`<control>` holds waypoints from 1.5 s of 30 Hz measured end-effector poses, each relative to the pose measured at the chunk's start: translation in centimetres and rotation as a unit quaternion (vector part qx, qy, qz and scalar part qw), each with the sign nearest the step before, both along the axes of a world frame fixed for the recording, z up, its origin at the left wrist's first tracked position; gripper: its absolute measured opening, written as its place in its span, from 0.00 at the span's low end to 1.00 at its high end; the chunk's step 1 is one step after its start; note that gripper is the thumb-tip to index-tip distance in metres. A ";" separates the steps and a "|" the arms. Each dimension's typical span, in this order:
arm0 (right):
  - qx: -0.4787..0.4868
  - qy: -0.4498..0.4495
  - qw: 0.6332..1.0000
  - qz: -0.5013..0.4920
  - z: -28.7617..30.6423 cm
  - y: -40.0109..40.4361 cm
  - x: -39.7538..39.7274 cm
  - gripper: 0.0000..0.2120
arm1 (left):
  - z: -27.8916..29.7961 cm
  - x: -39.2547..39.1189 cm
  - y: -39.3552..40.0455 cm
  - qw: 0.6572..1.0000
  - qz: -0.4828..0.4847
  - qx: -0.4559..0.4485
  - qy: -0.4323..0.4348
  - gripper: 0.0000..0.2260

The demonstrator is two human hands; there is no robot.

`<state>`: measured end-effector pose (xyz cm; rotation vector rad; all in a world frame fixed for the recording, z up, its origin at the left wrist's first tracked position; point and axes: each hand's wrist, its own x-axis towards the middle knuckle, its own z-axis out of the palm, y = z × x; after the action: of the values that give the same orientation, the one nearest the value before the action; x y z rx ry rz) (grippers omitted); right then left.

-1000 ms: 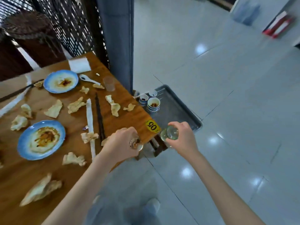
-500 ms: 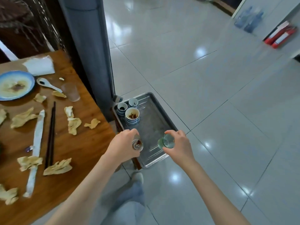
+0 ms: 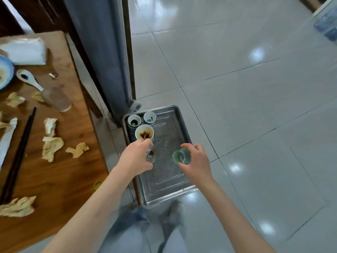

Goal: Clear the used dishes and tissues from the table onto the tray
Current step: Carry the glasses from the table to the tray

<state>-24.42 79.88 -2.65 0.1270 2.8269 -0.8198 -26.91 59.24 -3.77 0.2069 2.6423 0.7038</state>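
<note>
1. Left hand (image 3: 135,157) has fingers curled round a small clear glass (image 3: 150,156) with dark residue at the bottom. It is held over the metal tray (image 3: 165,196), just in front of the stacked sauce bowl (image 3: 144,133); likely chosen to keep the dishes grouped.
2. Right hand (image 3: 196,161) grips a green-tinted glass (image 3: 182,156) by its side, mouth tilted toward the camera, over the tray's right half. Cannot tell whether either glass touches the tray bed.
3. Two small cups (image 3: 134,120) sit at the tray's far left corner, which leaves the near bed free for larger pieces.
4. Judgement: one glass per hand halves the trips.
5. On the wooden table (image 3: 60,176) remain crumpled tissues (image 3: 52,147), black chopsticks (image 3: 19,154), a ceramic spoon (image 3: 29,79), a clear tumbler (image 3: 56,98) and a blue plate (image 3: 5,73).
</note>
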 end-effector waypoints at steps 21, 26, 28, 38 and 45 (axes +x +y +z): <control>-0.010 -0.084 0.968 0.238 -22.9 0.5 -9.9 0.25 | -20.3 -2.1 3.9 0.980 0.179 -0.070 -0.052 0.23; -0.009 -0.079 0.963 0.257 -25.8 -0.4 -10.6 0.25 | -23.0 -2.4 3.4 0.975 0.204 -0.079 -0.046 0.23; -0.009 -0.076 0.963 0.260 -26.3 -0.8 -10.8 0.25 | -23.5 -2.5 3.2 0.973 0.210 -0.085 -0.047 0.23; 0.002 -0.077 0.959 0.273 -26.8 -2.6 -10.4 0.23 | -24.7 -2.7 2.7 0.969 0.225 -0.081 -0.065 0.21; 0.013 -0.090 0.961 0.262 -27.3 -3.1 -10.3 0.24 | -25.4 -3.1 2.9 0.967 0.229 -0.101 -0.056 0.20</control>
<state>-34.75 76.81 -29.99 -0.4965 2.5127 -0.6097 -30.04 62.16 -29.15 -0.5018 2.6463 0.5519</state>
